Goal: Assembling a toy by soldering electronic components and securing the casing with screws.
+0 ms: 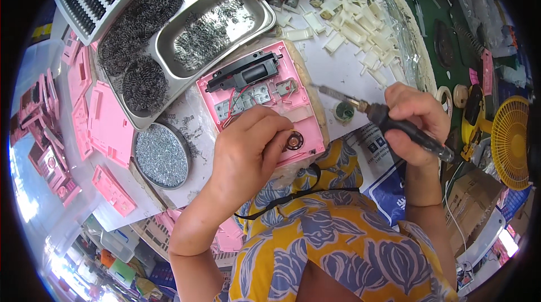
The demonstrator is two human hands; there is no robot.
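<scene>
**Soldering iron [378, 115] points toward an open pink plastic housing [313, 122]**

With the housing as the dial's centre, the right hand [417, 118] sits at 3 o'clock, thumb and fingers closed around the iron's black handle, its tip aimed toward 9. The left hand [248, 147] lies over the housing's 6 o'clock side, fingertips bunched beside a small round speaker [295, 141] (whether they pinch anything, I cannot tell). A black mechanism [256, 72] fills the housing's 12 o'clock end; a compartmented metal tray [159, 48] stands at 11.
</scene>
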